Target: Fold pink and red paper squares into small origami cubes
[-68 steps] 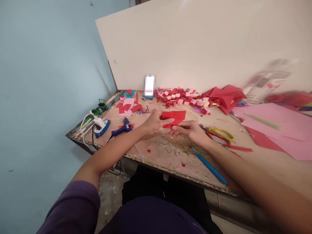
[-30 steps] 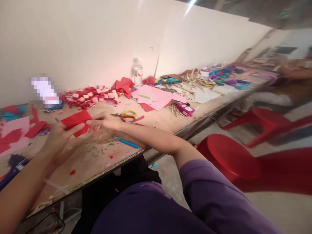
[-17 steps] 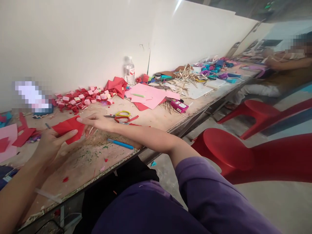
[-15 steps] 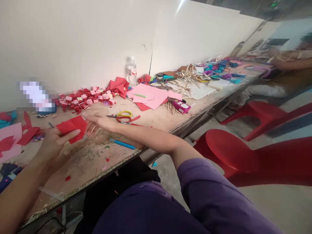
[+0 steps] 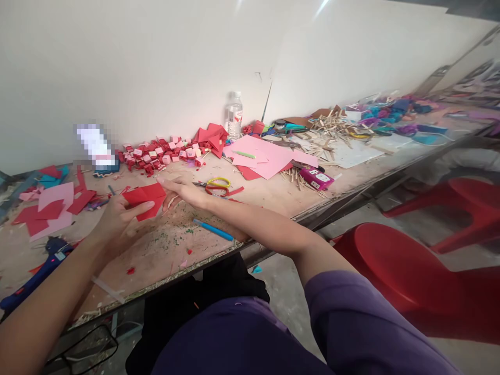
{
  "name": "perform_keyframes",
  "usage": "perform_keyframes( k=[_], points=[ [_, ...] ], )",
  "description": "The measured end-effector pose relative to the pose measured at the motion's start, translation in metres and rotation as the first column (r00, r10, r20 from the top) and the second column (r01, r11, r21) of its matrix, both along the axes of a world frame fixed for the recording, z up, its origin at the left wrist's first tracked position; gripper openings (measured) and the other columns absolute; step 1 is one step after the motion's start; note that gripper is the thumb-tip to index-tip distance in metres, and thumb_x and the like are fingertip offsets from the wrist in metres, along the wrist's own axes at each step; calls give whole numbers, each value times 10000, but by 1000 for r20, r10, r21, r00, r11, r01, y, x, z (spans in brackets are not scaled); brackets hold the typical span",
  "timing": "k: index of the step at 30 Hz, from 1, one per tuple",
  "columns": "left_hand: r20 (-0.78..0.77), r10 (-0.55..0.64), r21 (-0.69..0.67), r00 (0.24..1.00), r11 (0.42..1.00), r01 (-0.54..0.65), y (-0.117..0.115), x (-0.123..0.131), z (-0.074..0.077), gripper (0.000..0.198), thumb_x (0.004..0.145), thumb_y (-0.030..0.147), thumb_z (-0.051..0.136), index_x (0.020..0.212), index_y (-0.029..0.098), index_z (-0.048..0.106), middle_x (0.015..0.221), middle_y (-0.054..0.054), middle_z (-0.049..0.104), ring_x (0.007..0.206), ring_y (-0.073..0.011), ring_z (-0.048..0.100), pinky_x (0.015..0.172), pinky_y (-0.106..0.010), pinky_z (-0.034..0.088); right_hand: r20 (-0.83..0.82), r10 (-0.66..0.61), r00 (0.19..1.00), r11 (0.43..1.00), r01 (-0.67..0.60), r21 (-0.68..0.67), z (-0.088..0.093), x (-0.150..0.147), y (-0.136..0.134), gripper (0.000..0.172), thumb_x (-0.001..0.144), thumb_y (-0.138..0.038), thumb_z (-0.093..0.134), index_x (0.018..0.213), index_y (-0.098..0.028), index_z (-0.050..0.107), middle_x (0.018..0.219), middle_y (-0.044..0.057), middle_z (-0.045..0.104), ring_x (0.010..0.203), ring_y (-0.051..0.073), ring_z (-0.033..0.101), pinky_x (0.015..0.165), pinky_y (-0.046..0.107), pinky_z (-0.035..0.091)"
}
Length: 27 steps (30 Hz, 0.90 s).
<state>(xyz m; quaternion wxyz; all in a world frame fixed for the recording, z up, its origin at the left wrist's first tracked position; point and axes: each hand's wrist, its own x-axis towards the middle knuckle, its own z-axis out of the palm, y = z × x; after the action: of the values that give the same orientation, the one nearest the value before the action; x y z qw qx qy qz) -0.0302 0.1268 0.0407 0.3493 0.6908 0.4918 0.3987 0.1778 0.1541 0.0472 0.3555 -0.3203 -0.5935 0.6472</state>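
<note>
My left hand (image 5: 116,216) pinches a folded piece of red paper (image 5: 145,195) above the table, with its thumb lying across the front. At the paper's right edge, my right hand (image 5: 183,192) has its fingers bent against it, partly hidden behind the sheet. Just right of that hand lie scissors (image 5: 219,184) with yellow and red handles. A blue pen-like tool (image 5: 213,229) rests nearer the table edge. Behind the hands is a heap of small red and pink folded paper pieces (image 5: 156,155).
A blue glue gun (image 5: 35,276) lies at the left, near pink paper (image 5: 58,200). Along the wall stand a bottle (image 5: 235,117) and a pile of thin wooden sticks (image 5: 332,127). A magenta packet (image 5: 316,178) sits near the edge; red stools (image 5: 390,265) stand at right.
My view has turned left, so the table and hands appear farther right and the glue gun shows more fully. Both hands stay at the red paper.
</note>
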Motion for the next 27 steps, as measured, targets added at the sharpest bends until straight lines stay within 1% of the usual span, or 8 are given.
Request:
perform_keyframes(
  k=[4,8,11,14,19,23,27],
  points=[
    [90,-2,-83,996,996,10,-1,0,2,237,707,424,776,727,188,757,819,-50,772,855,-261,691,753,-342,561,-24,21,999,1000,-21,0,0,1,0,485,934,-609,597,798,-144,630,605,61,700,580,174,699,541,221,564],
    [105,6,-91,995,996,3,-4,2,5,212,691,395,791,730,190,756,812,-38,768,862,-250,681,789,-339,550,-19,45,999,999,-45,2,2,2,-3,504,934,-626,583,791,-146,639,616,60,700,588,173,697,551,223,566],
    [115,14,-82,993,997,-5,-4,3,5,214,698,377,789,820,201,782,874,-35,783,865,-237,676,839,-347,546,-5,52,999,999,-52,14,3,4,-5,523,914,-654,593,795,-149,662,620,52,694,600,175,698,561,228,571],
    [98,20,-70,995,997,-13,-2,0,1,215,717,376,776,857,213,787,931,-39,788,899,-248,678,891,-376,538,-15,59,998,996,-58,61,2,4,-5,523,872,-670,639,773,-156,665,623,45,693,590,173,691,557,236,576],
    [41,1,-3,999,1000,-1,2,-4,-3,196,723,385,770,839,227,781,912,-32,782,878,-248,672,908,-392,527,9,36,999,989,-37,144,0,4,-5,518,840,-666,681,750,-156,681,625,46,694,584,165,687,530,220,559],
    [36,-12,1,999,1000,12,1,-4,-2,191,729,386,753,833,229,780,923,-32,788,869,-242,672,896,-381,534,33,24,999,984,-29,177,1,4,-7,508,856,-656,669,793,-153,706,668,45,709,604,152,697,526,195,546],
    [-11,-12,-13,1000,1000,11,-1,-4,-2,224,719,399,746,842,213,773,901,-37,789,850,-247,678,867,-379,553,57,19,998,984,-29,173,1,4,-6,488,840,-632,705,868,-145,730,717,43,727,616,145,700,532,189,543]
  ],
)
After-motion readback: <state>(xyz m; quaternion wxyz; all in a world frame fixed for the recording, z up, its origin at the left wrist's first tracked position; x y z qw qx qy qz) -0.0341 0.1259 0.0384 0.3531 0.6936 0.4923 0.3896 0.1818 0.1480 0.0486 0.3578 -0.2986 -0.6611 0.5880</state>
